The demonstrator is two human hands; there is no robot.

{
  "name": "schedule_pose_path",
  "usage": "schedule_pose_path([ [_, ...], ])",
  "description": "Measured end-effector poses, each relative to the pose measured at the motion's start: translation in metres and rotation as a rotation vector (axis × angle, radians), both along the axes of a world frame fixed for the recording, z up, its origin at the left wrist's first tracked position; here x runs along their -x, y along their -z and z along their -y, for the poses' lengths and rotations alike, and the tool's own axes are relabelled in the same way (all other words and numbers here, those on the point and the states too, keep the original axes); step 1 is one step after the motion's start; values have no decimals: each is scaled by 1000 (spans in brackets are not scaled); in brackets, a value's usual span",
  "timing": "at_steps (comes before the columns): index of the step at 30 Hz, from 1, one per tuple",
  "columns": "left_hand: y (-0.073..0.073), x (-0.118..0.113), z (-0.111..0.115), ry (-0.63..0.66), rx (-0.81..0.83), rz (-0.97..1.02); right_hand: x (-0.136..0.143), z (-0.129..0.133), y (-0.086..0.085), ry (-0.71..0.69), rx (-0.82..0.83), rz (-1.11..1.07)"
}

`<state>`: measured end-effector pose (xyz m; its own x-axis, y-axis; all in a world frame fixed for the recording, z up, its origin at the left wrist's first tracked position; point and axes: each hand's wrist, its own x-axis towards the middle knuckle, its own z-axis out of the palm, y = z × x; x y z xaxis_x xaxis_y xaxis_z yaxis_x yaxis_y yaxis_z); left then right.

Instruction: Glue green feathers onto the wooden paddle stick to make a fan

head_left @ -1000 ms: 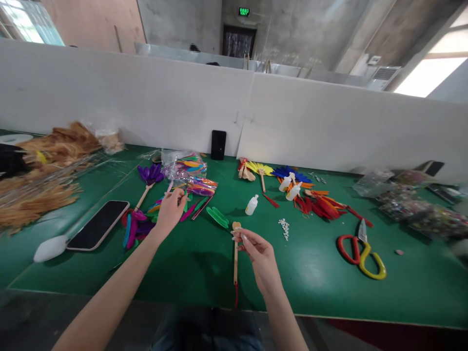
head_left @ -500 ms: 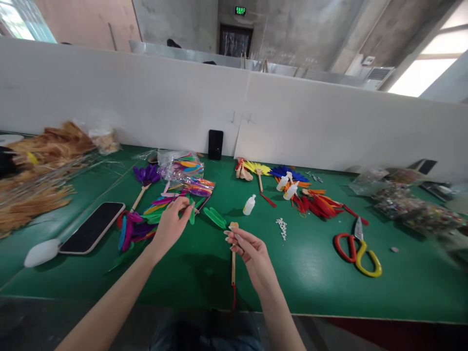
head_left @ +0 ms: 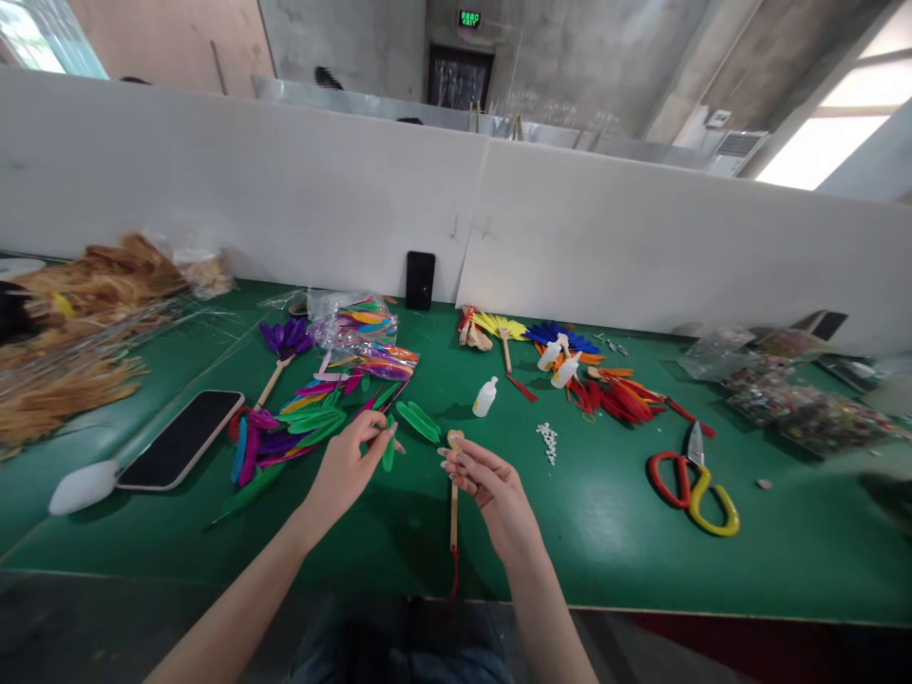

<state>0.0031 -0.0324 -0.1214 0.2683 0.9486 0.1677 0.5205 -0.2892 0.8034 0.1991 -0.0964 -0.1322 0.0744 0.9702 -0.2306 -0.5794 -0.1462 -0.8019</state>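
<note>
My left hand (head_left: 356,461) pinches a small green feather (head_left: 389,448) between thumb and fingertips, over the table left of centre. A pair of green feathers (head_left: 419,421) lies just beyond it. My right hand (head_left: 491,484) is closed, thumb against curled fingers; what it holds, if anything, I cannot make out. Below its fingertips is a wooden stick handle (head_left: 454,518) with a rounded top and a red cord (head_left: 454,575) at its lower end. My fingers partly cover the handle. A white glue bottle (head_left: 485,397) stands a little farther back.
Loose colourful feathers (head_left: 306,423) and a phone (head_left: 181,442) lie to the left. White beads (head_left: 547,442) and scissors (head_left: 694,484) are on the right. Finished-looking yellow (head_left: 503,328) and purple feather fans (head_left: 285,337) lie farther back. A white partition (head_left: 605,247) closes off the table's far side.
My left hand has moved right and slightly nearer to me with the green feather, coming away from the feather pile. My right hand has hardly moved.
</note>
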Motion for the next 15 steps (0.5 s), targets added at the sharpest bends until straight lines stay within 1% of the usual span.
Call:
schedule_pose_path([
  [3, 3, 2, 3, 8, 47, -17, 0, 0, 0, -13, -8, -1],
  [6, 5, 2, 6, -2, 53, -27, 0, 1, 0, -19, -21, 13],
  [11, 7, -2, 7, 12, 85, 24, 0, 3, 0, -25, -24, 31],
  [13, 7, -3, 6, 29, 77, 43, -3, 7, 0, -23, -26, 61],
  [15, 7, -1, 5, 27, 54, 39, -11, 18, 0, -20, -35, 122],
])
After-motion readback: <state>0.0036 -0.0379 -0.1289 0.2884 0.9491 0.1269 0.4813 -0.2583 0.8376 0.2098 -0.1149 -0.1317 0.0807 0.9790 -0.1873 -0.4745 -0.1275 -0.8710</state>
